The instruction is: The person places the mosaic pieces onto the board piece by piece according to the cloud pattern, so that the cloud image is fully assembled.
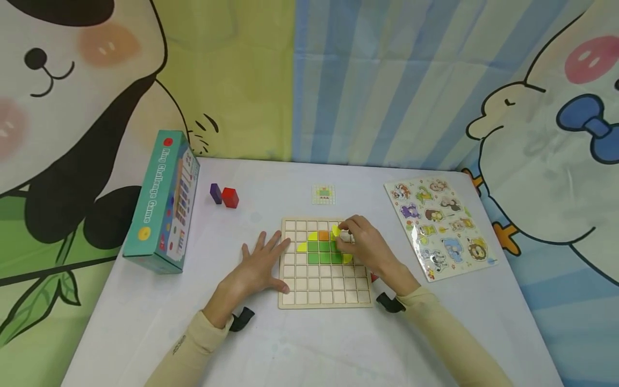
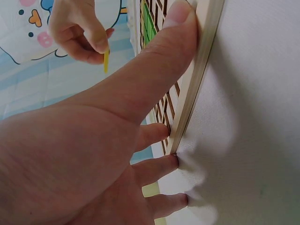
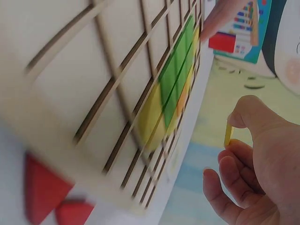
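A wooden grid board lies on the white table, with green squares, an orange square and yellow curved pieces set in its upper middle. My left hand lies flat with spread fingers against the board's left edge, thumb along the frame. My right hand hovers over the board's upper right and pinches a thin yellow piece between thumb and fingers, just above the coloured squares.
A teal game box stands at the left. A purple block and a red block lie behind the board, near a small pattern card. An animal puzzle board lies at the right. Red pieces sit by the board's right edge.
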{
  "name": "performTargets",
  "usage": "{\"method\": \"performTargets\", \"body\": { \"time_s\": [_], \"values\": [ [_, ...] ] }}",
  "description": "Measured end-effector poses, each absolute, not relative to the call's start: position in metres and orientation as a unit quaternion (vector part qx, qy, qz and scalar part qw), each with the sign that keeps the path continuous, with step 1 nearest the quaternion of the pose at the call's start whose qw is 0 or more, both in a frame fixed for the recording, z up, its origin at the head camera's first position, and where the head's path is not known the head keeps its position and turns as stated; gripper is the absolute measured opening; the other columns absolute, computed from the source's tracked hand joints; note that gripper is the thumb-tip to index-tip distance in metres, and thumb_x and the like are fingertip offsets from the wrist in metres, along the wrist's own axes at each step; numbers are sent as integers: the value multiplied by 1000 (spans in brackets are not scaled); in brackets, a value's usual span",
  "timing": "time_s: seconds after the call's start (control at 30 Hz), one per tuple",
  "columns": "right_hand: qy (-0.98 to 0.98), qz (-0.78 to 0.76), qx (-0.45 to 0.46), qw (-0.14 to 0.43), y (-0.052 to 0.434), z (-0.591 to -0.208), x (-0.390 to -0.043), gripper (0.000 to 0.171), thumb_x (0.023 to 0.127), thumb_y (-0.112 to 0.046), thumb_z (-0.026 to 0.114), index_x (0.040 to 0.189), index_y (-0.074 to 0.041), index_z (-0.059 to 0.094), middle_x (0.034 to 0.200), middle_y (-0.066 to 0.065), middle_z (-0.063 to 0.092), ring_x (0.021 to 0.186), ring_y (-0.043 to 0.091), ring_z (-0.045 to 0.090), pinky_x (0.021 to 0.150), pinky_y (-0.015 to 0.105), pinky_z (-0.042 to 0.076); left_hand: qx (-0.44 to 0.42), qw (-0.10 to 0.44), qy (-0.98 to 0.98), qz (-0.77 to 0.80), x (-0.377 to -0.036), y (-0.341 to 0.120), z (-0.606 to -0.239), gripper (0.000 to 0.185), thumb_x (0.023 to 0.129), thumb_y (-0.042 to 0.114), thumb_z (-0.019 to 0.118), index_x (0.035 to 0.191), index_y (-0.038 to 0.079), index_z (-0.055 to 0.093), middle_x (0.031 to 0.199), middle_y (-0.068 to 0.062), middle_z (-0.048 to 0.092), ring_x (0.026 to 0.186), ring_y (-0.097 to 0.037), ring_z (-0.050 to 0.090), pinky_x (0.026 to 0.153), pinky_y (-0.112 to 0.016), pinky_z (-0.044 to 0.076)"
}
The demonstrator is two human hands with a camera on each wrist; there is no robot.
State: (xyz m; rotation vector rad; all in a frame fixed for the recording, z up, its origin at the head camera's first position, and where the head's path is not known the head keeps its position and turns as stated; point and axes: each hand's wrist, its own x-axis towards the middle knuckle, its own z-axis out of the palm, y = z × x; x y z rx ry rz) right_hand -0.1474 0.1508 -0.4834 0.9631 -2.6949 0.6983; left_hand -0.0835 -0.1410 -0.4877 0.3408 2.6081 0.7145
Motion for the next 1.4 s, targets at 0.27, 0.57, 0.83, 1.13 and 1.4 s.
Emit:
{"method": "performTargets", "body": {
  "time_s": [0.27, 0.57, 0.83, 1.13, 1.4],
  "values": [
    [-887, 219, 393, 108, 109, -484, -134, 22, 84, -16, 80, 99, -2, 72, 100, 6, 67, 91, 17, 66, 76, 25, 59, 125, 212, 936, 252, -84, -142, -487, 119, 65, 39, 95, 161, 14, 30, 171, -15, 12, 155, -49, -1, 109, -84, 2],
    [-880, 215, 415, 86, 90, -501, -124, 25, 85, -20, 80, 103, -4, 74, 102, 4, 66, 88, 13, 63, 73, 21, 57, 128, 216, 936, 249, -84, -142, -486, 118, 66, 41, 94, 161, 15, 29, 171, -14, 11, 156, -49, 0, 109, -84, 3],
    [-882, 192, 423, 72, 87, -507, -121, 23, 87, -22, 78, 102, -5, 74, 102, 4, 67, 86, 12, 65, 71, 20, 56, 130, 212, 936, 248, -83, -143, -485, 116, 67, 41, 94, 161, 13, 30, 171, -16, 13, 155, -50, 1, 109, -85, 4],
    [-882, 175, 430, 78, 89, -511, -121, 25, 86, -25, 79, 102, -6, 75, 101, 2, 68, 87, 14, 65, 77, 25, 57, 130, 210, 937, 248, -85, -143, -484, 116, 67, 41, 93, 160, 13, 30, 170, -16, 13, 155, -51, 1, 108, -85, 5],
    [-882, 178, 429, 76, 90, -511, -121, 26, 86, -26, 80, 102, -7, 77, 100, 1, 69, 89, 15, 66, 80, 27, 57, 128, 213, 936, 251, -84, -142, -483, 115, 68, 40, 93, 160, 13, 30, 171, -16, 12, 155, -50, 1, 109, -85, 4]
  ]
}}
